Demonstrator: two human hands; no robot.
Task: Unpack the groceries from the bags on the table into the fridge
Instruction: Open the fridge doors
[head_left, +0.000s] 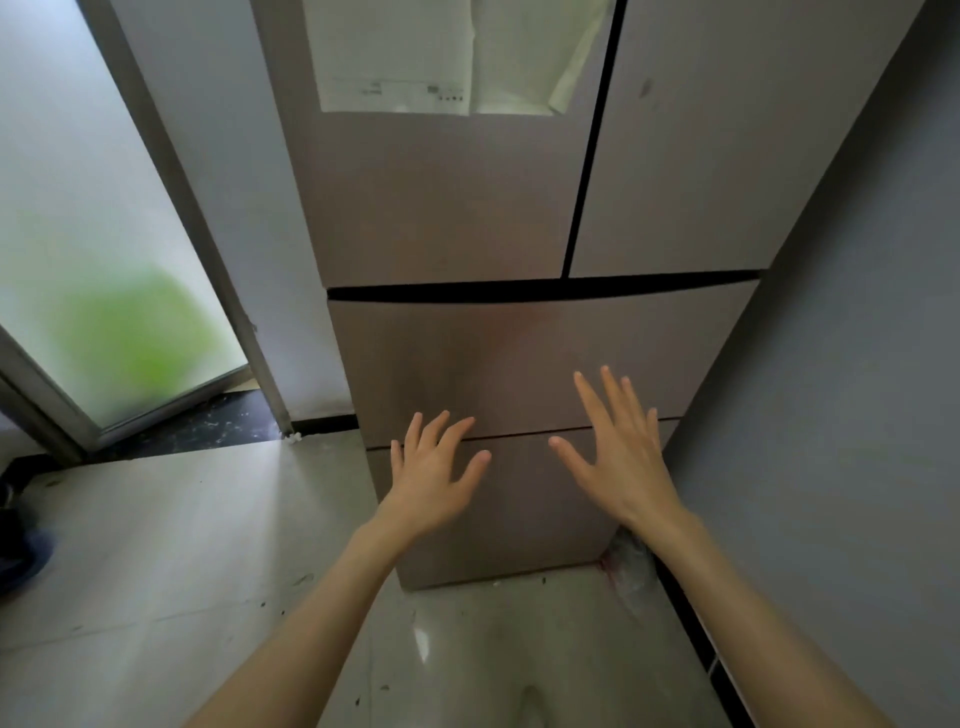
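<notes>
A tall, brushed-metal fridge (467, 208) fills the frame from twelve o'clock down to the centre, its two upper doors and two lower drawers all closed. A frosted glass door (104, 260) stands at nine o'clock, a green blur behind it, and a grey wall (857, 364) runs down the three o'clock side. Pale floor tiles (156, 545) spread from seven to six o'clock. White paper sheets (441, 57) cling to the upper left door at twelve o'clock. Both bare arms reach in from six o'clock: the left hand (434, 473) and right hand (618, 452) hang before the drawer fronts, fingers spread and released, grasping nothing; contact with the metal cannot be told.
</notes>
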